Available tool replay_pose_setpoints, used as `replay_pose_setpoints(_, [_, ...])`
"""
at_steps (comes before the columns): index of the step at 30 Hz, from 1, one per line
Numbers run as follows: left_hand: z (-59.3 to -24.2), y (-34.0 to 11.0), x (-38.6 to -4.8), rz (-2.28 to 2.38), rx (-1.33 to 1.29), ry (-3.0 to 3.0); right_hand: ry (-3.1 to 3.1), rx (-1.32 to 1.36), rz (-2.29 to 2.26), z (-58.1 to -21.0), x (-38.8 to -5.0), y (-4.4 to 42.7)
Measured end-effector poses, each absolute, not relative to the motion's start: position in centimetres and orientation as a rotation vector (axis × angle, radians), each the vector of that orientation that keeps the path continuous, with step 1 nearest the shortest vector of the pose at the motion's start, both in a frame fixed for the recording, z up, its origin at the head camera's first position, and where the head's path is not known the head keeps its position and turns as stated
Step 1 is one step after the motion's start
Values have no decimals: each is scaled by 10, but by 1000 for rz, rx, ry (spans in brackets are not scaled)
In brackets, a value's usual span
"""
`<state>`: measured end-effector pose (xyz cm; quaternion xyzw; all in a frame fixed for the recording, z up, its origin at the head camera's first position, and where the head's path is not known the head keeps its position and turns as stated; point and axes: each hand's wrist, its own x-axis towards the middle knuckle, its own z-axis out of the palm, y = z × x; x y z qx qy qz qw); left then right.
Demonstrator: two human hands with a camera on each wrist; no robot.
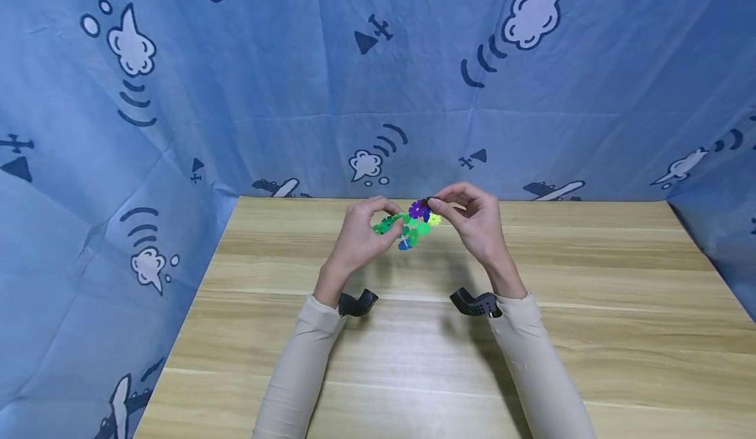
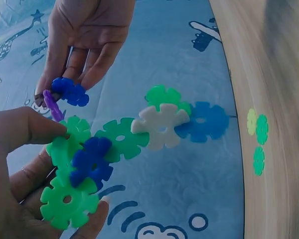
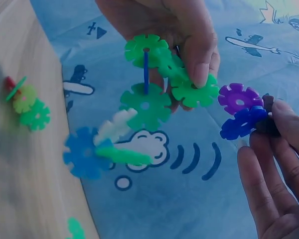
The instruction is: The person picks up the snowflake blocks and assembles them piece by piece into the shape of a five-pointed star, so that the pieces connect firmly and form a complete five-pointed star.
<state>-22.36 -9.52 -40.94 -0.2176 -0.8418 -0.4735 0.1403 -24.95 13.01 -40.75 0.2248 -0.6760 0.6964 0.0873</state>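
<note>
The left hand (image 1: 361,232) pinches a green notched disc (image 3: 194,93) between thumb and fingers. Linked to it is a chain of discs: several green ones, a dark blue disc (image 2: 91,163), a white disc (image 2: 161,125) and a lighter blue disc (image 2: 203,121) at the far end. The right hand (image 1: 477,222) pinches a black piece (image 3: 267,124), to which a blue disc (image 3: 242,122) and a purple disc (image 3: 239,99) are attached. The purple disc lies close beside the left hand's green discs; whether they touch, I cannot tell.
On the wooden table (image 1: 413,360), beyond the hands, are loose discs: a yellow one (image 3: 25,99), a green one (image 3: 35,115) and a red one (image 3: 10,82). A blue patterned cloth (image 1: 283,65) hangs behind the table and along both sides.
</note>
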Motion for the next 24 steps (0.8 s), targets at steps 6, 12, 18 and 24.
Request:
replay_pose_setpoints(6, [-410,-96,-220,-1362,-659,-2455,-2040,668,2034,-407,-243,127])
replay_pose_setpoints(12, [-413,-96,-219,-1405,-709,-2506,-2094,691,1912,-405,-237,124])
replay_pose_setpoints(18, [-415,-94,-219,-1415,-733,-2504,-2124,708,1848,-405,-237,125])
replay_pose_setpoints(24, [-417,-93,-219,-1429,-738,-2490,-2135,723,1841,-405,-236,125])
